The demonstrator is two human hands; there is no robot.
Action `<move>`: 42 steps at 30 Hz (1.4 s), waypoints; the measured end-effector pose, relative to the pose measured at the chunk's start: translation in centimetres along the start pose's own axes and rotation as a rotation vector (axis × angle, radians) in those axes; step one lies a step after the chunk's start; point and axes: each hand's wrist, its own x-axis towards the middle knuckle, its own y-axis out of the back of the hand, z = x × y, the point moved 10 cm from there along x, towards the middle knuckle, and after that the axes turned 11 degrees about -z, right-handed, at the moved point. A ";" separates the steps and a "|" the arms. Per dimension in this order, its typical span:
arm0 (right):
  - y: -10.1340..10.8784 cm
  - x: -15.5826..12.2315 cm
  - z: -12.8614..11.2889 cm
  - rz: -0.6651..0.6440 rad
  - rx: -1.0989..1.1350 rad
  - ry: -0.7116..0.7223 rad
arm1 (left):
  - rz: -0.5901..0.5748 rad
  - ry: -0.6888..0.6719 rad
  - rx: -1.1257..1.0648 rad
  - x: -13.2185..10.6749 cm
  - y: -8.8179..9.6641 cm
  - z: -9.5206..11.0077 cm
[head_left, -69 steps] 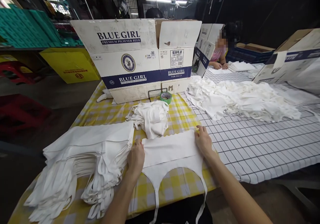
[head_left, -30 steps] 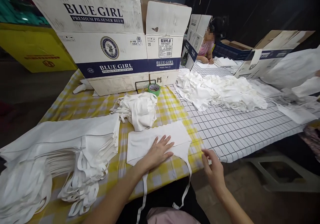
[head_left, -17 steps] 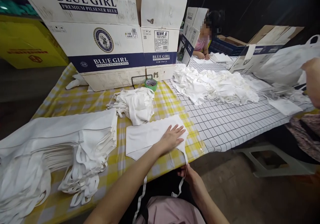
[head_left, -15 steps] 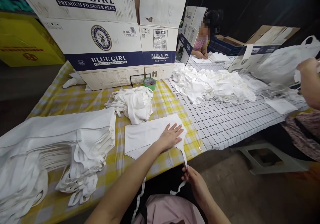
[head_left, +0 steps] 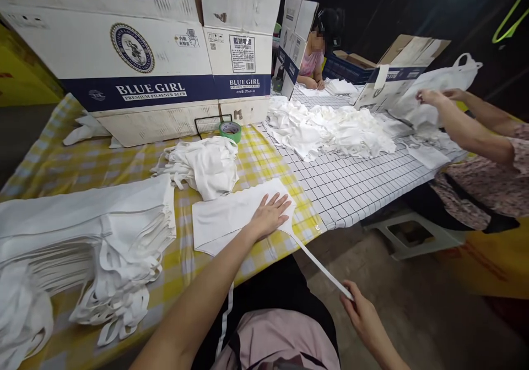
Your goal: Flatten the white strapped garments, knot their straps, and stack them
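Observation:
A folded white cloth garment (head_left: 221,218) lies flat near the front edge of the yellow checked tablecloth (head_left: 264,158). My left hand (head_left: 269,216) presses on its right end, palm down with fingers spread. From that end a narrow white strap (head_left: 318,264) runs taut over the table edge, and my right hand (head_left: 356,303) pinches its far part beyond the edge. Another white strap (head_left: 225,317) hangs down by my lap. Left of the garment sits a thick stack of like white pieces (head_left: 136,207) with looped straps, and behind it a crumpled white bundle (head_left: 206,163).
A large beer carton (head_left: 165,45) stands at the back, with a green tape roll (head_left: 230,131) before it. Loose white cloth (head_left: 330,128) is heaped on the grid-patterned cloth (head_left: 351,185). Two co-workers sit beyond and at right, near a stool (head_left: 413,235).
My right hand has moved right and away from the table along the strap, which now stretches longer and straighter. My left hand stays on the garment. The view has turned slightly right.

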 end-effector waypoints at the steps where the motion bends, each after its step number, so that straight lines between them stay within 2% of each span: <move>1: 0.5 -0.2 -0.5 0.014 -0.031 0.012 | -0.002 0.003 0.002 0.0 0.0 0.0; 7: 4.7 0.0 -3.7 -0.039 -0.172 0.070 | -0.008 0.010 0.004 0.2 0.1 -0.3; 10: 6.8 0.4 -5.9 -0.080 -0.306 0.058 | 0.040 -0.012 -0.020 -0.3 1.1 0.9; 12: 7.5 0.6 -8.1 -0.110 -0.375 0.058 | 0.070 -0.077 -0.069 -1.1 2.1 3.5; 14: 7.5 1.0 -10.8 -0.147 -0.388 0.092 | 0.068 -0.180 -0.189 -2.1 3.0 7.2; 17: 6.7 2.0 -14.9 -0.211 -0.364 0.193 | -0.018 -0.316 -0.506 -3.4 3.5 12.6; 19: 5.9 3.0 -17.2 -0.264 -0.376 0.279 | -0.075 -0.329 -0.688 -3.7 3.4 14.5; 21: 5.2 4.1 -18.7 -0.308 -0.415 0.355 | -0.096 -0.251 -0.836 -3.7 2.8 14.3; 25: 4.8 6.5 -20.3 -0.289 -0.456 0.471 | -0.104 -0.043 -1.085 -3.6 1.0 11.0; 28: 5.8 7.7 -21.4 -0.078 -0.517 0.604 | -0.072 0.065 -1.284 -4.0 0.2 8.8; 30: 6.3 7.9 -21.7 0.086 -0.578 0.682 | -0.054 0.120 -1.432 -4.3 -0.3 8.0; 31: 6.2 8.0 -21.6 0.128 -0.604 0.708 | -0.049 0.138 -1.489 -4.3 -0.5 7.8; 35: 4.7 8.7 -20.9 0.116 -0.656 0.747 | 0.010 0.171 -1.558 -4.2 -0.8 7.5; 42: 3.1 9.2 -20.6 0.125 -0.611 0.737 | 0.100 0.261 -1.587 -3.9 -1.1 6.6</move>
